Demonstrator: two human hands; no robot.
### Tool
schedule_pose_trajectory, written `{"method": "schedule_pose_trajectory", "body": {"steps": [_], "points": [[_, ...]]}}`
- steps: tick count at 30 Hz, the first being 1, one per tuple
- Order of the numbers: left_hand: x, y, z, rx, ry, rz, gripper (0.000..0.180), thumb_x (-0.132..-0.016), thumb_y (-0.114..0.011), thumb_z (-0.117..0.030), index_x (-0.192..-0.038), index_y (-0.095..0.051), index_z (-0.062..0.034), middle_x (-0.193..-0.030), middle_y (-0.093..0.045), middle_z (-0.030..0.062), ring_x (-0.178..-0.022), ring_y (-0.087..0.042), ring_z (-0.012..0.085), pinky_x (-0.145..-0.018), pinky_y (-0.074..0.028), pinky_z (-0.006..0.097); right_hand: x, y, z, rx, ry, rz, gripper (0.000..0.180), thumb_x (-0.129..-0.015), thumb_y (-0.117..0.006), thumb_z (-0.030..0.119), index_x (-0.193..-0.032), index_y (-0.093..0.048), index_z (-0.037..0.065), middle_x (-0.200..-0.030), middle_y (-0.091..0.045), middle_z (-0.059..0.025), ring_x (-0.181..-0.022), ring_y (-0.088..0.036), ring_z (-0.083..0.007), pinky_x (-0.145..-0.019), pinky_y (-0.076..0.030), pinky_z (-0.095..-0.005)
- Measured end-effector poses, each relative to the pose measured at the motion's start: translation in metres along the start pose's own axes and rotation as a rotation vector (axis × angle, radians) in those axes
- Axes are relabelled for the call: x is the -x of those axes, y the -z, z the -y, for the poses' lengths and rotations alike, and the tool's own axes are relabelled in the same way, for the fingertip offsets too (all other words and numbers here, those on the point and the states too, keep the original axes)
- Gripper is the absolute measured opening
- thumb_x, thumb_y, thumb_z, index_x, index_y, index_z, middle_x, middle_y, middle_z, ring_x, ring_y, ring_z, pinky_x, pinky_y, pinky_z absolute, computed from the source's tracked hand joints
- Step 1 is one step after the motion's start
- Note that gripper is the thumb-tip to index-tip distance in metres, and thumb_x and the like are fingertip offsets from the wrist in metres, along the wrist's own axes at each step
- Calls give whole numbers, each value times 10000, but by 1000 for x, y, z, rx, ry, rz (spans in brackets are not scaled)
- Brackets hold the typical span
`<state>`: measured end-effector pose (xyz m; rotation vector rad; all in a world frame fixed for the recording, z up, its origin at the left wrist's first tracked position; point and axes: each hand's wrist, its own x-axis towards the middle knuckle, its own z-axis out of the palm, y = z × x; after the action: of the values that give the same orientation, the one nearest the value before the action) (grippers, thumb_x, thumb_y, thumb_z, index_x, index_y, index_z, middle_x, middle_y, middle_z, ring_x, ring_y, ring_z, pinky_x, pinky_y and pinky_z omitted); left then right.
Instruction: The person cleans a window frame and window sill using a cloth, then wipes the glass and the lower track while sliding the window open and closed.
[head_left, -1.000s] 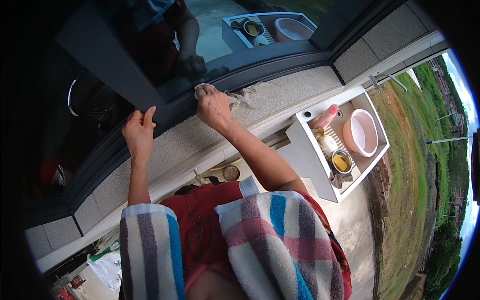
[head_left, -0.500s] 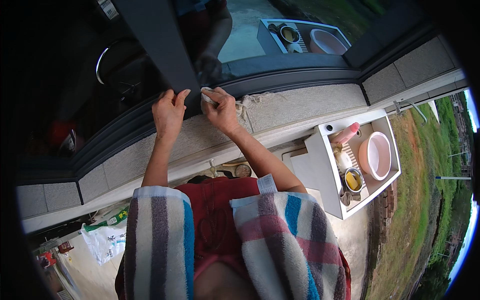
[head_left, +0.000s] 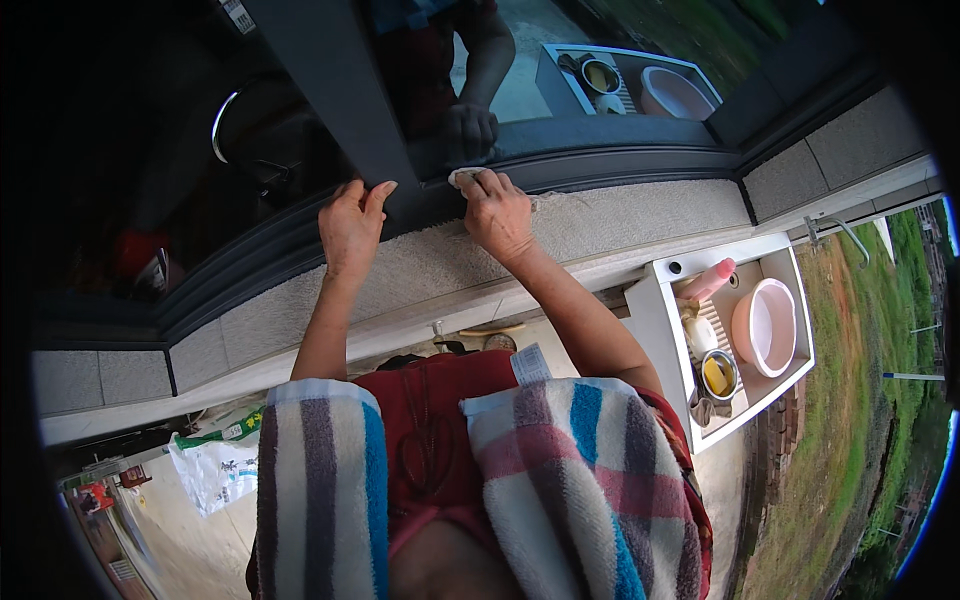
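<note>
My right hand (head_left: 500, 214) is closed on a pale, dirty cloth (head_left: 465, 178) and presses it to the lower dark window frame (head_left: 620, 168), just right of the upright bar (head_left: 345, 95). Most of the cloth is hidden under the fingers. My left hand (head_left: 352, 228) rests against the frame left of that bar, holding nothing, its thumb stretched apart from its bent fingers. Below both hands runs the rough stone sill (head_left: 640, 208). Striped towelling sleeves (head_left: 322, 480) cover my upper arms.
To the right stands a white sink (head_left: 690, 425) holding a pink basin (head_left: 765, 325), a pink bottle (head_left: 712, 278) and a metal bowl (head_left: 735, 385) with something yellow inside. A tap (head_left: 845, 232) sticks out beyond it. At lower left lies a white and green bag (head_left: 215, 470).
My right hand has slid the cloth rightward along the lower frame, away from my left hand. My left hand stays at the upright bar. The whole view has shifted slightly.
</note>
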<state>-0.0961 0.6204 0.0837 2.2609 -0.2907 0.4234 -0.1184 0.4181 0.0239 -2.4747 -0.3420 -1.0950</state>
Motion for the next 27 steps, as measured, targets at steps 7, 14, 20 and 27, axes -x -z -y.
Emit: {"method": "schedule_pose_trajectory", "body": {"steps": [7,14,20,27], "points": [[-6,-2,1,-89,-57,-9,289,-885,-710,-178,-731,-587,32,-706,-639,130,-555,-663,182,-486,-477,303,-34,-3,49,-807,-379,-134,260,-760,-633,-30,-1009,-684,23,-845,-624,-132,-724,-612,-308,-634,-492,-352],[-3,1,0,-40,-83,-35,177,-862,-688,-96,-781,-610,41,-728,-640,163,-608,-669,259,-532,-498,357,-86,4,72,-545,-55,-436,346,-705,-638,-74,-1036,-635,26,-860,-599,-125,-777,-573,-309,-665,-479,-378],[-3,-8,7,-22,-70,-40,195,-874,-706,-131,-800,-636,35,-720,-639,132,-548,-656,205,-498,-484,315,-45,-14,51,-425,-43,-246,376,-640,-627,-68,-1009,-619,8,-863,-563,-122,-782,-552,-323,-681,-478,-392],[0,9,-13,-15,72,80,288,-884,-705,-274,-846,-659,8,-779,-654,176,-630,-676,255,-540,-503,355,8,-10,39,-432,-93,-55,323,-697,-661,-15,-1016,-619,5,-924,-612,-129,-821,-597,-309,-706,-504,-355]]}}
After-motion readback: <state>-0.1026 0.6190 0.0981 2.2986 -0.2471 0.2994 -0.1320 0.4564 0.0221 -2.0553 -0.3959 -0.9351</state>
